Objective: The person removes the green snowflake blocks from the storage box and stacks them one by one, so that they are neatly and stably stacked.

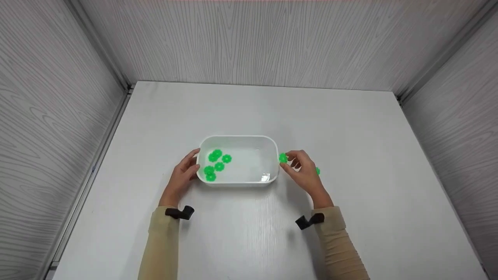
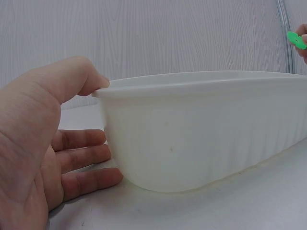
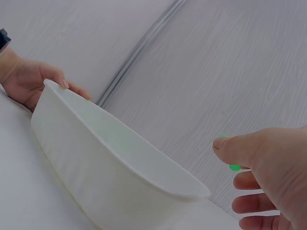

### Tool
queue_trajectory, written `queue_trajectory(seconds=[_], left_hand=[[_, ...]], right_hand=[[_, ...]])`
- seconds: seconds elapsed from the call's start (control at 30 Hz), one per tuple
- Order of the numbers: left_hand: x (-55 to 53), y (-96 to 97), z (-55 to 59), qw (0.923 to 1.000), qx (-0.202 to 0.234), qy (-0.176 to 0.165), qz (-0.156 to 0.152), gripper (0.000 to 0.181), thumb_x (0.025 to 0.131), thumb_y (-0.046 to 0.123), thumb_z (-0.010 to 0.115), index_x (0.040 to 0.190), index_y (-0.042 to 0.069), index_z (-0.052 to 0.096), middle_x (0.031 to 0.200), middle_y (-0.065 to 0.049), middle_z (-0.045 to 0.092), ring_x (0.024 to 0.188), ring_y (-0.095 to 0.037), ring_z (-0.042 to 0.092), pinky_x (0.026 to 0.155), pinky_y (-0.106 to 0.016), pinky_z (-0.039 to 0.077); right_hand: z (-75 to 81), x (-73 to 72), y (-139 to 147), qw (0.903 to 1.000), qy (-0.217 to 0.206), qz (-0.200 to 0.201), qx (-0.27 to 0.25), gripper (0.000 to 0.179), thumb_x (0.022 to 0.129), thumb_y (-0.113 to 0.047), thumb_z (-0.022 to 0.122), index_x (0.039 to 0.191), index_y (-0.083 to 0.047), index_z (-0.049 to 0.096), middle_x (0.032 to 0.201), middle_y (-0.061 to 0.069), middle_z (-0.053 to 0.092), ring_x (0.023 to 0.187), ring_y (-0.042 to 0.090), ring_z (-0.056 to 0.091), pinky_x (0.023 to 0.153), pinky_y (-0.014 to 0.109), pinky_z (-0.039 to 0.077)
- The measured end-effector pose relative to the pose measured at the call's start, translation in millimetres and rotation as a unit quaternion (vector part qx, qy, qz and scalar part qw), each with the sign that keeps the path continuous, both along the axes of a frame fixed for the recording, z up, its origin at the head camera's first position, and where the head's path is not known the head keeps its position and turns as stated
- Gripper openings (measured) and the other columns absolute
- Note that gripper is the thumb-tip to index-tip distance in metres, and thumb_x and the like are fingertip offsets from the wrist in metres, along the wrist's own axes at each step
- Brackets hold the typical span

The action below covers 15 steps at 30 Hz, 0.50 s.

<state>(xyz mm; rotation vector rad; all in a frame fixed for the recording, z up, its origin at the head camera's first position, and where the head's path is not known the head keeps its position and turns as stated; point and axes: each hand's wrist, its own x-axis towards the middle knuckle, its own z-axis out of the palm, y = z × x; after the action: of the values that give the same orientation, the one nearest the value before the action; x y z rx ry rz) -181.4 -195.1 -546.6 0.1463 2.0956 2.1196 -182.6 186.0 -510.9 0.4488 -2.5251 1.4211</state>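
A white rectangular plastic tub [image 1: 241, 184] with rounded corners stands on the table. At its left end my left hand [image 1: 183, 173] holds it. In the left wrist view, the thumb of that hand bends onto the rim [image 2: 206, 85], with the other fingers against the outer wall. Just past the tub's right end, my right hand [image 1: 303, 173] pinches a green flower-shaped plastic piece [image 1: 283, 158] between thumb and index finger. From the right wrist, the thumb hides most of this piece [image 3: 234, 167], which is higher than the rim. Several similar green pieces [image 1: 219, 166] lie inside the tub, toward its left.
Another green piece [image 1: 318, 171] lies on the white table [image 1: 249, 112] to the right, partly hidden behind my right hand. Pale wood-grain panels [image 1: 249, 42] enclose the table at the back and both sides.
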Motion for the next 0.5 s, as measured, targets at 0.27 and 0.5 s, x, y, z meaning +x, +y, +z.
queue_trajectory(seconds=[0.27, 0.5], left_hand=[[-5.7, -2.9, -10.1, 1.0, 0.003, -0.006, 0.004, 0.048, 0.096, 0.01, 0.05, 0.143, 0.016, 0.038, 0.131, -0.022, 0.048, 0.112, -0.041, 0.05, 0.081, -0.035, 0.049], [-8.9, -4.0, -23.0, 0.9997, -0.009, -0.009, 0.02, 0.047, 0.096, 0.019, 0.053, 0.141, 0.025, 0.042, 0.131, -0.015, 0.05, 0.111, -0.033, 0.052, 0.081, -0.033, 0.049]], right_hand=[[-12.9, 7.3, 14, 0.9995, -0.024, -0.021, -0.008, 0.03, 0.082, -0.021, 0.072, 0.108, -0.009, 0.061, 0.095, 0.007, 0.057, 0.078, 0.019, 0.051, 0.068, 0.033, 0.045], [-24.2, 12.7, 29, 0.999, -0.021, -0.039, 0.006, 0.028, 0.082, -0.016, 0.071, 0.107, -0.007, 0.061, 0.093, 0.008, 0.057, 0.076, 0.019, 0.052, 0.067, 0.032, 0.045]])
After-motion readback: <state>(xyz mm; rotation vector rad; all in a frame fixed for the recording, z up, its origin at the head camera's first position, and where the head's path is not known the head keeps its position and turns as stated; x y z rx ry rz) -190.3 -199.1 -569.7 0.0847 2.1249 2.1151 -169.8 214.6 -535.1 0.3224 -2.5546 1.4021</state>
